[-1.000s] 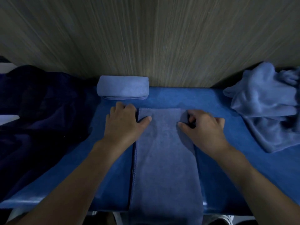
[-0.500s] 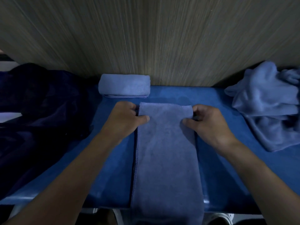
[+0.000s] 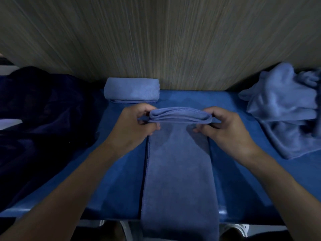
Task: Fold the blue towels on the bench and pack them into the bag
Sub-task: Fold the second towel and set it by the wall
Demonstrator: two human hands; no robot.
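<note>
Navy heap [image 3: 43, 119]: dark fabric slumped over the left end of the bench [image 3: 121, 180]; probably the bag, though no opening or handle can be made out.
Folded towel [image 3: 132, 90]: a finished bundle at the back, against the wood-grain wall [image 3: 173, 40], just beyond the left hand and apart from it.
Left hand [image 3: 133, 126]: fingers curled, pinching the left corner of the raised end; thumb and fingertips are closed on cloth and hold nothing else.
Towel strip [image 3: 178, 171]: a narrow band, already folded lengthwise, lying flat down the middle of the bench. Its long axis runs from the wall side straight toward the person, and the near end hangs over the front edge.
Raised end [image 3: 180, 115]: the far end of that strip, held up off the bench and stretched level between the two hands, with its layered edges showing.
Relation that matters: all the free length lies on the near side of the grip, so the held end has to travel toward the body, along the long axis, to land on the flat part. The hands sit level across the width, neither nearer, so the edge should come down square if they move together.
Right hand [image 3: 225, 129]: mirrors the left, fingers curled round the right corner and pinching it.
Loose pile [image 3: 284, 108]: crumpled, unfolded towels at the right end, well apart from the hands and not yet folded.
</note>
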